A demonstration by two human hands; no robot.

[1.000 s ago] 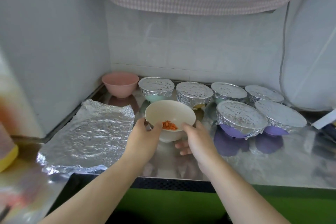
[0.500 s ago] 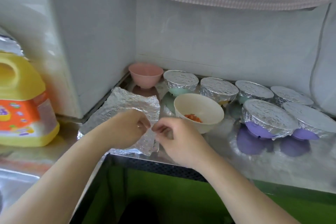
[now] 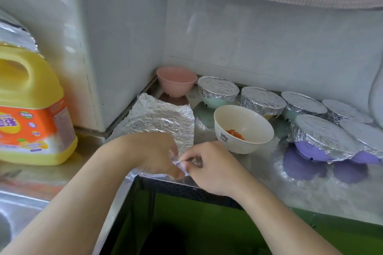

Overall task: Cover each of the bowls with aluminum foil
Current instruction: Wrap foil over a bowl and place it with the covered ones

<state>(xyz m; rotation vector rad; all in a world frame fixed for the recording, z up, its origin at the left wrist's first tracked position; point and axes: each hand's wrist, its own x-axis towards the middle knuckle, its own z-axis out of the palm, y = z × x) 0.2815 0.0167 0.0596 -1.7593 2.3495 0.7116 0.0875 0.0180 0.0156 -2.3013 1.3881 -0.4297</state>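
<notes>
Picking up the foil sheet for the next open bowl.

Both hands are pinching the near corner of the foil sheet: left hand and right hand are meeting at the counter edge, foil crumpling between fingertips. Sheet is lying flat left of the cream bowl, which is sitting uncovered with orange food inside. Pink bowl behind is also open; six others are already wrapped. Next move, likely: lift sheet, centre over cream bowl, crimp round rim.
</notes>
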